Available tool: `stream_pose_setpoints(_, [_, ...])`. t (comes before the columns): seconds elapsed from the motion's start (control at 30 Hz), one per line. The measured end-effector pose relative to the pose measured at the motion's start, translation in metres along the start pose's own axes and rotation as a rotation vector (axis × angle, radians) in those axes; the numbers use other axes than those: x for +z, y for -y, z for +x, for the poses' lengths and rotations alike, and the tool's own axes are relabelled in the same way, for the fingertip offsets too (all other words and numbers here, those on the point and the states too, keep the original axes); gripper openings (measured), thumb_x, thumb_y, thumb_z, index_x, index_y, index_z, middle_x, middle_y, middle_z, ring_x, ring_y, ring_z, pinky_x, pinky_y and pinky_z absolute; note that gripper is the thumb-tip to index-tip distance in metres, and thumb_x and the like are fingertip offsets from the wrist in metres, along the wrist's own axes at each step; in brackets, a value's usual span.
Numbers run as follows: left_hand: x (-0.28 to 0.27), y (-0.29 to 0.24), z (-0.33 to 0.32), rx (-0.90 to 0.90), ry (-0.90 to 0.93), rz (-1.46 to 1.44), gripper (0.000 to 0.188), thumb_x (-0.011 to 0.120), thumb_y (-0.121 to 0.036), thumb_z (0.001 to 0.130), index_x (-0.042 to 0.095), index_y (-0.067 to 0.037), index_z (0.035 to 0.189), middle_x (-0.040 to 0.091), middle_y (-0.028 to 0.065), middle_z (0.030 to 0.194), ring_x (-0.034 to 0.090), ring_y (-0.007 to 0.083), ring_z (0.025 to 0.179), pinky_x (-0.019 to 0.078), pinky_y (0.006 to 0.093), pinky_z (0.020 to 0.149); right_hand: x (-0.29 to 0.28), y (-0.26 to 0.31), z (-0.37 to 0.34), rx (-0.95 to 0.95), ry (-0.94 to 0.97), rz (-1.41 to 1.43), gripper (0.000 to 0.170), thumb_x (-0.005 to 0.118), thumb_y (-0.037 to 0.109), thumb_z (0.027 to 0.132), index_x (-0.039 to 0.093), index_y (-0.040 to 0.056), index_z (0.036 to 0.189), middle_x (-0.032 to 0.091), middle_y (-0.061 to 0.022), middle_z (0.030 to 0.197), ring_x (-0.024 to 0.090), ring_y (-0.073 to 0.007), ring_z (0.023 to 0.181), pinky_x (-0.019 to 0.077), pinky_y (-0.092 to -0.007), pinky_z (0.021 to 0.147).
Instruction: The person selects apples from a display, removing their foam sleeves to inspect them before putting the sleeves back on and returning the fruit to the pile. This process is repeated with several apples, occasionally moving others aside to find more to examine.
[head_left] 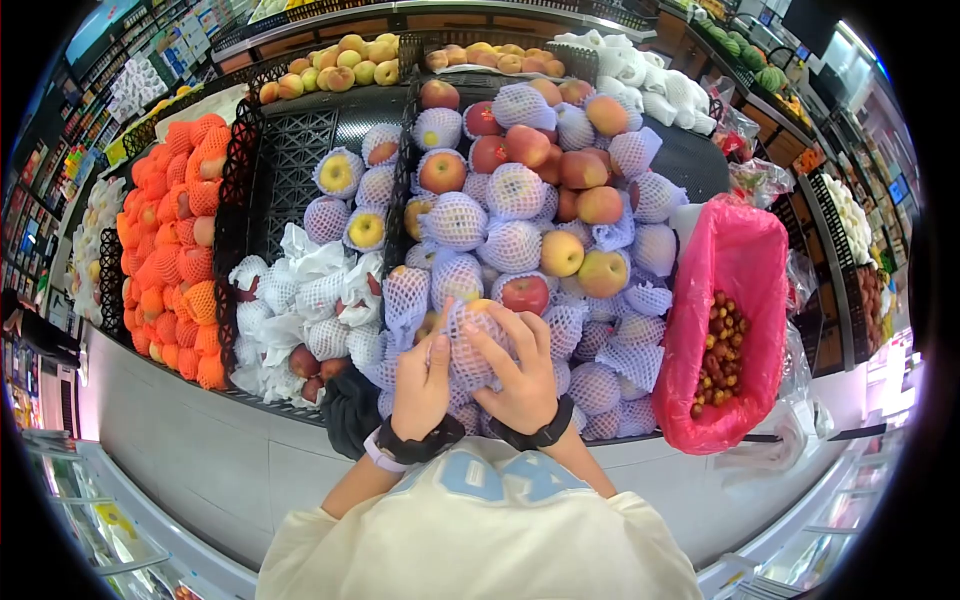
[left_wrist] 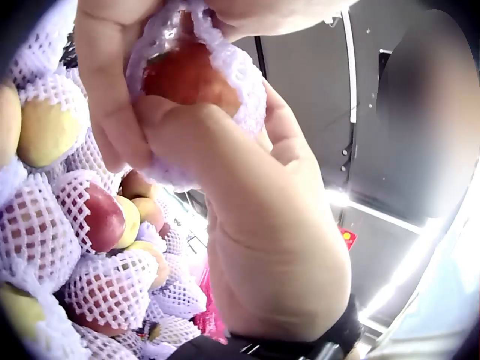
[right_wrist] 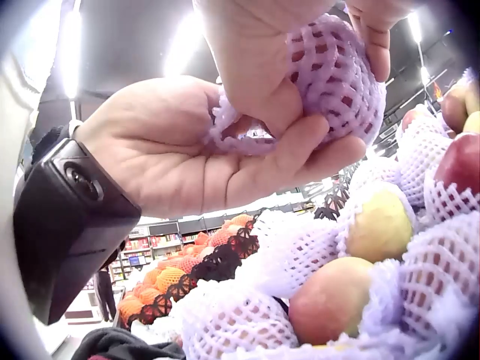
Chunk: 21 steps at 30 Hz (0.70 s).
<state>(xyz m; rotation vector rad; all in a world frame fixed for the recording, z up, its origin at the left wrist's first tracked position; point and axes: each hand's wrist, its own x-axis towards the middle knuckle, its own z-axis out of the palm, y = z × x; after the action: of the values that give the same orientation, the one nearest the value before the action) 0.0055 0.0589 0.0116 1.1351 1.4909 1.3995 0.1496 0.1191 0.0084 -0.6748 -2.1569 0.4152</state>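
Both hands hold one red apple [left_wrist: 191, 75] in a lilac foam net, up in front of the chest and over the near part of the fruit display. In the head view my left hand [head_left: 418, 388] grips its left side, and the right hand [head_left: 520, 375] has thumb and fingers round the other side. The net's open end shows red skin in the left wrist view, with the right thumb [left_wrist: 195, 135] across it. From the right wrist, the foam net [right_wrist: 337, 82] covers the apple's far side, and fingers of the left hand [right_wrist: 165, 150] curl beneath it.
Netted and bare apples [head_left: 515, 245] fill the crate below. Left are white-wrapped fruit [head_left: 310, 300] and orange-netted fruit [head_left: 170, 260]. A pink-lined bin [head_left: 740, 250] with small brown fruit stands right. Dark cloth [head_left: 352, 410] hangs at the front edge beside the left wrist.
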Motion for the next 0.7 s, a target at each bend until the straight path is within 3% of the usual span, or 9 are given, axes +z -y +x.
stream_pose_setpoints(0.07, [-0.006, 0.005, 0.001, -0.079, 0.027, 0.05, 0.046, 0.036, -0.027, 0.104, 0.052, 0.009, 0.126, 0.061, 0.0111, 0.119, 0.059, 0.0104, 0.094, 0.0472, 0.0254, 0.083, 0.001, -0.001, -0.001, -0.016, -0.012, -0.009, 0.076, 0.071, 0.004, 0.052, 0.059, 0.0177, 0.125, 0.045, -0.0143, 0.135, 0.043, -0.0428, 0.112, 0.0408, -0.0482, 0.096])
stream_pose_setpoints(0.17, [-0.01, 0.025, 0.004, -0.094, 0.018, -0.261, 0.04, 0.045, -0.025, 0.102, 0.051, -0.001, 0.134, 0.066, 0.0059, 0.102, 0.056, 0.0085, 0.089, 0.0461, 0.0236, 0.078, 0.0, -0.001, -0.001, -0.063, -0.03, -0.029, 0.074, 0.072, 0.005, 0.052, 0.061, 0.0179, 0.124, 0.046, -0.013, 0.135, 0.043, -0.0421, 0.112, 0.0415, -0.0475, 0.095])
stream_pose_setpoints(0.37, [-0.011, 0.023, 0.008, -0.309, 0.087, -0.672, 0.045, 0.046, -0.025, 0.101, 0.04, -0.003, 0.14, 0.053, 0.0061, 0.127, 0.053, 0.0137, 0.113, 0.0444, 0.0294, 0.095, -0.004, 0.0, -0.001, -0.124, -0.013, 0.036, 0.072, 0.074, 0.006, 0.052, 0.062, 0.018, 0.122, 0.048, -0.0112, 0.134, 0.043, -0.041, 0.112, 0.0439, -0.0462, 0.093])
stream_pose_setpoints(0.43, [-0.011, 0.022, 0.013, -0.373, 0.286, -1.049, 0.052, 0.047, -0.029, 0.1, 0.032, -0.002, 0.142, 0.047, 0.006, 0.133, 0.048, 0.0163, 0.121, 0.0411, 0.0314, 0.1, -0.005, 0.0, 0.001, -0.139, 0.024, 0.067, 0.072, 0.074, 0.007, 0.051, 0.062, 0.0179, 0.121, 0.048, -0.0109, 0.134, 0.042, -0.0407, 0.111, 0.0444, -0.0459, 0.092])
stream_pose_setpoints(0.47, [-0.012, 0.026, 0.012, -0.365, 0.277, -1.046, 0.052, 0.047, -0.029, 0.1, 0.032, -0.002, 0.142, 0.047, 0.006, 0.133, 0.048, 0.0163, 0.121, 0.0411, 0.0314, 0.1, -0.008, 0.0, 0.002, -0.147, 0.058, 0.058, 0.072, 0.075, 0.007, 0.052, 0.061, 0.0169, 0.123, 0.047, -0.0117, 0.135, 0.043, -0.0409, 0.112, 0.0441, -0.0464, 0.093])
stream_pose_setpoints(0.53, [-0.016, 0.028, 0.009, -0.094, 0.359, -0.814, 0.055, 0.051, -0.03, 0.098, 0.031, -0.002, 0.141, 0.047, 0.0065, 0.133, 0.047, 0.0167, 0.121, 0.0413, 0.0317, 0.1, -0.011, 0.002, 0.006, -0.162, 0.093, 0.062, 0.073, 0.076, 0.007, 0.053, 0.06, 0.0158, 0.124, 0.047, -0.0125, 0.135, 0.043, -0.041, 0.113, 0.0437, -0.0469, 0.094])
stream_pose_setpoints(0.57, [-0.017, 0.025, 0.007, -0.082, 0.267, -0.598, 0.056, 0.057, -0.027, 0.095, 0.034, -0.001, 0.139, 0.049, 0.0083, 0.13, 0.049, 0.0161, 0.118, 0.0423, 0.0326, 0.099, -0.013, 0.002, 0.009, -0.166, 0.1, 0.104, 0.072, 0.077, 0.008, 0.055, 0.058, 0.0147, 0.125, 0.046, -0.0142, 0.136, 0.043, -0.0414, 0.116, 0.0431, -0.0473, 0.095])
stream_pose_setpoints(0.67, [-0.042, 0.009, 0.017, -0.132, 0.145, -0.667, 0.056, 0.06, -0.023, 0.093, 0.035, 0.001, 0.137, 0.051, 0.0096, 0.127, 0.052, 0.016, 0.114, 0.0439, 0.0329, 0.097, -0.012, -0.006, 0.004, -0.168, 0.084, 0.199, 0.072, 0.08, 0.013, 0.062, 0.054, 0.0111, 0.129, 0.04, -0.0208, 0.14, 0.041, -0.0424, 0.125, 0.0383, -0.0491, 0.101])
stream_pose_setpoints(0.7, [-0.057, -0.008, 0.023, -0.056, 0.045, -0.477, 0.054, 0.061, -0.023, 0.092, 0.039, 0.002, 0.134, 0.055, 0.0095, 0.123, 0.055, 0.0164, 0.109, 0.046, 0.0327, 0.094, -0.014, -0.01, 0.001, -0.117, 0.044, 0.177, 0.071, 0.08, 0.014, 0.063, 0.054, 0.0101, 0.129, 0.038, -0.0224, 0.141, 0.04, -0.0426, 0.126, 0.0363, -0.0496, 0.103])
